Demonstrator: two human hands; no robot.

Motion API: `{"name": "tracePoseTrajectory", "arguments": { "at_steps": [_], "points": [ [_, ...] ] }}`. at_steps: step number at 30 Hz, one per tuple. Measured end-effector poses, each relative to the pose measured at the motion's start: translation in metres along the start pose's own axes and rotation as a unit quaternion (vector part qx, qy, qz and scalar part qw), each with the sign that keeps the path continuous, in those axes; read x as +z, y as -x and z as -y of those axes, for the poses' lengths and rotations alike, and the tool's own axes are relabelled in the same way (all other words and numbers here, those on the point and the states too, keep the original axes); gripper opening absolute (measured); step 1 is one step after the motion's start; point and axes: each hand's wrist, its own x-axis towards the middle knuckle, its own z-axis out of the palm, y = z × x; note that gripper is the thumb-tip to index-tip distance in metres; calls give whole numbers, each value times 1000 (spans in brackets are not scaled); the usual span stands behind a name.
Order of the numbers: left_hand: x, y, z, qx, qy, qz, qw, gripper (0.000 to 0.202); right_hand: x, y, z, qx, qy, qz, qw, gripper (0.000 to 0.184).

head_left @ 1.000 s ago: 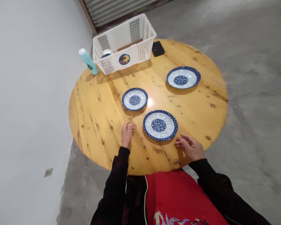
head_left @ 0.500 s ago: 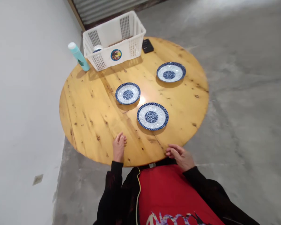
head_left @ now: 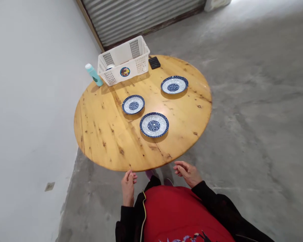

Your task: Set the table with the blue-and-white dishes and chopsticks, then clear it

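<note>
My left hand [head_left: 128, 186] hangs at the near edge of the round wooden table [head_left: 98, 134], fingers loosely bent and apart, holding nothing. Off the table's front right edge, my right hand [head_left: 188, 173] is likewise empty, its fingers loosely extended. Three blue-and-white patterned plates lie on the wood. Nearest to both hands is a round plate [head_left: 154, 125]. A smaller plate [head_left: 133, 104] lies behind it to the left, and an oval-looking plate [head_left: 174, 84] is farther back on the right.
A white plastic basket [head_left: 136, 67] stands at the table's back, with a white-and-blue item [head_left: 110, 67] partly visible inside. Beside it are a light-blue bottle [head_left: 94, 74] and a black flat object [head_left: 154, 62]. A white wall [head_left: 35, 101] rises on the left.
My view has drawn back from the table. Both hands have moved from over the tabletop to its near edge or just beyond. The plates have stayed in place on the table.
</note>
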Motion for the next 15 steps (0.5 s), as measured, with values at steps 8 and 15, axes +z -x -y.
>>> {"name": "tracePoseTrajectory", "arguments": {
  "at_steps": [8, 15],
  "points": [
    [14, 57, 23, 7, -10, -2, 1000, 58, 2, 25, -15, -1, 40, 100, 994, 38],
    [11, 69, 28, 1, 15, -2, 1000, 59, 14, 37, -20, -73, 137, 179, 972, 36]
  ]
}}
